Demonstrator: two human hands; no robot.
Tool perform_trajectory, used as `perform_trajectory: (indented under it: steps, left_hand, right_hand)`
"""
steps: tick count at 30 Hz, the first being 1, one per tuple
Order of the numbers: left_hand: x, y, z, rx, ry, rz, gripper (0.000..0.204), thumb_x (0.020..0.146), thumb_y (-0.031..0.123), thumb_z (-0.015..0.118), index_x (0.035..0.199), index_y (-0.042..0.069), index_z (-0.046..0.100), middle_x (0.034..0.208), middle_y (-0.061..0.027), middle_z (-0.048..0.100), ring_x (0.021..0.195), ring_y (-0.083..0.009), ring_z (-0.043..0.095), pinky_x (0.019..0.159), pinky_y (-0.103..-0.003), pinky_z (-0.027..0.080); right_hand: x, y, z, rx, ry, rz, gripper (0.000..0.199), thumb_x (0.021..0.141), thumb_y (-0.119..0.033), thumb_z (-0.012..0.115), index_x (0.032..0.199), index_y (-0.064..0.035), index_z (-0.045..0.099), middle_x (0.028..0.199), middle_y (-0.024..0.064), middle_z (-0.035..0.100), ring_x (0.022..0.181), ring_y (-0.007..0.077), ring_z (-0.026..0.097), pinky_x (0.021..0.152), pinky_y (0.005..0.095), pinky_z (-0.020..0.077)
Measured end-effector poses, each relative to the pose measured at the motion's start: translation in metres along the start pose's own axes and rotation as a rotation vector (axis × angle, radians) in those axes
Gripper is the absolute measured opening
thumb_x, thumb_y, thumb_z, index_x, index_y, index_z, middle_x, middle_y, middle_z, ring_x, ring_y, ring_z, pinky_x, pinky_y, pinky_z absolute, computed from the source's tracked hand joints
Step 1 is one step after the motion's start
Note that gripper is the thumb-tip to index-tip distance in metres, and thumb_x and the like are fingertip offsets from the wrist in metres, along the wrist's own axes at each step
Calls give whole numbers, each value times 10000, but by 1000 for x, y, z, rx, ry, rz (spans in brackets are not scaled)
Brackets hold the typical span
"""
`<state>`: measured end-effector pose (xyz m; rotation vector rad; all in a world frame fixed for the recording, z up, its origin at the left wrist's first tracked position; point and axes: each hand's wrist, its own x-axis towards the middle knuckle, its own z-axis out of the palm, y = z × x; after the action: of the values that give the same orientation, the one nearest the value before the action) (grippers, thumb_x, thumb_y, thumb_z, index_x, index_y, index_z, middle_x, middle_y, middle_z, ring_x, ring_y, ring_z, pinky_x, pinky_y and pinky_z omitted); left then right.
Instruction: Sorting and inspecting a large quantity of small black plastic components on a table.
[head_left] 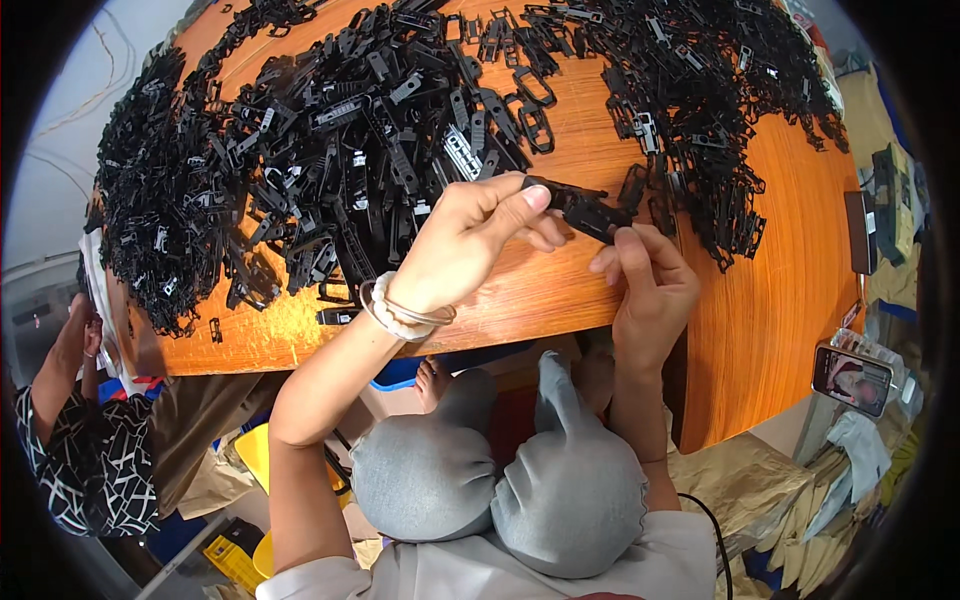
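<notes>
While both forearms reach up over the near edge of the round orange wooden desk [560,290], the left hand [470,240] pinches one end of a flat black plastic clip part [575,205] between thumb and forefinger, its other fingers curled under. The right hand [650,285] sits just beside it, thumb and forefinger tips closed on the other end of the same part, so the piece bridges the 2 hands just above the desk.

Beyond the left hand's knuckles lies a dense heap of black plastic clips and frames [330,150], spreading far to that hand's outer side. Beyond and outside the right hand lies a second heap of similar black parts [700,110], its nearest pieces almost touching the held part. A white bead bracelet [395,315] circles the left wrist. Below the hands, grey-clad knees [500,480] press near the desk edge. Far outside the left arm another person in a black-and-white patterned top [80,450] sits; far outside the right, a small lit phone [850,380].
</notes>
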<state>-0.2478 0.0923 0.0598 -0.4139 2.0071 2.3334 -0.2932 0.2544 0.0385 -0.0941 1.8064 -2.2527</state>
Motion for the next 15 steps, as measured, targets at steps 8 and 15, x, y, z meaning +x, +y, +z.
perform_trajectory:
  steps: [8,15]
  left_hand:
    - [-6,-4,6,83,-22,27,273,910,166,521,784,-53,625,676,-49,588,610,-100,572,581,-235,465]
    - [-7,6,8,-83,-64,-164,128,785,99,679,844,-14,676,711,-22,629,607,-37,523,554,-186,422]
  right_hand:
    - [-1,-4,-3,-116,-100,9,91,804,-37,589,812,49,619,634,53,594,563,63,463,566,188,353]
    - [-6,6,-4,-21,-177,-163,105,771,-12,629,862,37,611,808,63,583,634,87,519,595,194,385]
